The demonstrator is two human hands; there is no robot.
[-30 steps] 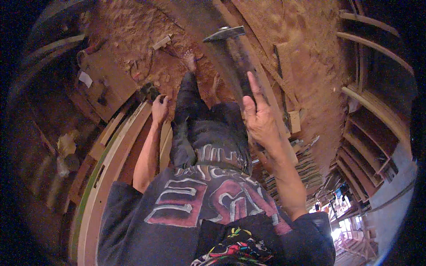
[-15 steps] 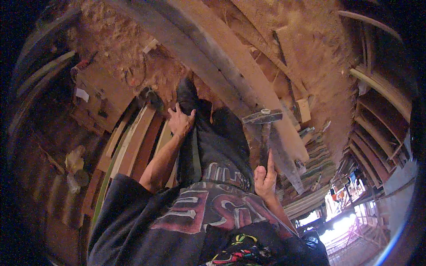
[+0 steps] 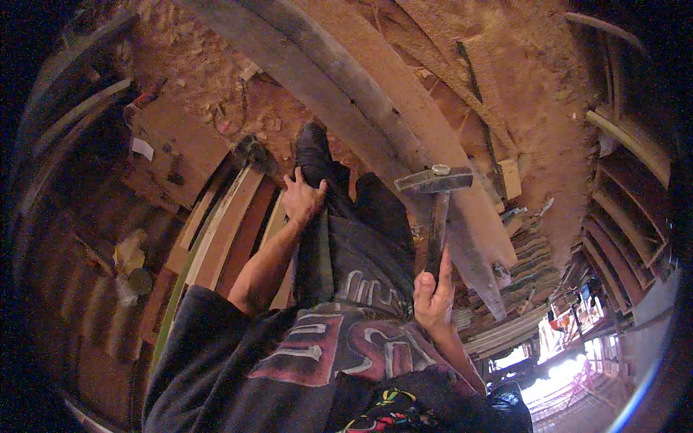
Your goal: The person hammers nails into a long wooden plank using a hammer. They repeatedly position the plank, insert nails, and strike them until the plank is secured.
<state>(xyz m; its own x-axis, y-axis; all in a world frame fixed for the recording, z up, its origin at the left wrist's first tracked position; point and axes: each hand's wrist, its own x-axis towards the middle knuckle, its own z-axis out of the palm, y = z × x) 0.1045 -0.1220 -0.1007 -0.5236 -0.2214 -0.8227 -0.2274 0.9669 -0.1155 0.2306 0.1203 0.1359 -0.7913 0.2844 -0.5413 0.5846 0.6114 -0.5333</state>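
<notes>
My right hand (image 3: 433, 294) grips the handle of a hammer (image 3: 437, 216) near its lower end. The hammer stands head up, its grey metal head lying crosswise in front of long boards (image 3: 375, 115). One finger is stretched along the handle and the thumb is bent over it. My left hand (image 3: 303, 198) rests on my leg in dark trousers, close to the knee, fingers spread and holding nothing. A dark shoe (image 3: 312, 148) shows just beyond it.
Several narrow wooden planks (image 3: 227, 224) lie at my left. Sawdust and scraps cover the floor (image 3: 195, 65). At the right are a small wood block (image 3: 510, 178), a stack of thin boards (image 3: 520, 252) and leaning timbers (image 3: 628, 148). Bright daylight enters at the lower right.
The hammer has risen slightly and shifted a little right in the picture with my right hand. My left hand stays on my leg. The whole view has turned slightly.
</notes>
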